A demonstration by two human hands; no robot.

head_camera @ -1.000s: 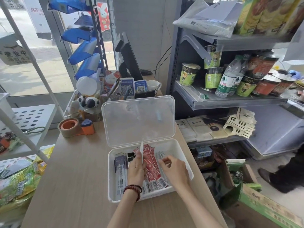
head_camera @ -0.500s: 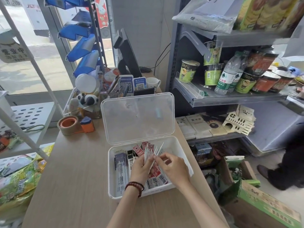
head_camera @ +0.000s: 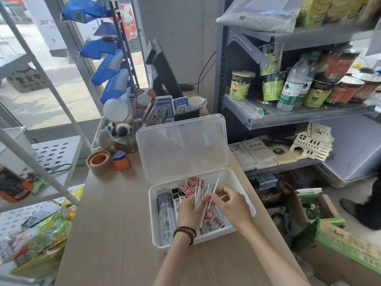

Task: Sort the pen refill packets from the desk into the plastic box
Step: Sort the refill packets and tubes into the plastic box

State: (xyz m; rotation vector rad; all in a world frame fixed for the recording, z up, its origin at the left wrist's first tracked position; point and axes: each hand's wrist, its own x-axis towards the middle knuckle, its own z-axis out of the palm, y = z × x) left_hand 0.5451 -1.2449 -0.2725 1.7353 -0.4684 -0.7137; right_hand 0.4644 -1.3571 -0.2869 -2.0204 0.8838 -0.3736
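Pen refill packets point(head_camera: 201, 191) stand on edge in my left hand point(head_camera: 190, 211), a loose fan that I grip by the lower ends, low inside the plastic box point(head_camera: 153, 223). My right hand point(head_camera: 234, 205) meets the fan from the right, its fingertips pinching the thin white edge of one packet that points up toward the far wall of the box. Under both hands more stock lies flat. There are red packets point(head_camera: 213, 221) with barcodes at the near right and purple and white packets point(head_camera: 165, 215) along the left wall. The clear lid point(head_camera: 182, 147) stands open on the far side.

As I judge it, the weak point is the fan itself. The packets look thin and slick, and I hold them only at one end. If my right hand draws one out while the left grip is slack, its neighbours may slide with it and scatter over the flat rows, mixing what is already sorted. A hard tug could also crease the packet I am pinching.

The box sits close to the right edge of the desk point(head_camera: 115, 213). A nudge from my right wrist could push it further that way, toward the green cardboard carton point(head_camera: 340, 240) on the floor. A knock on the far wall might also drop the lid onto my fingers.
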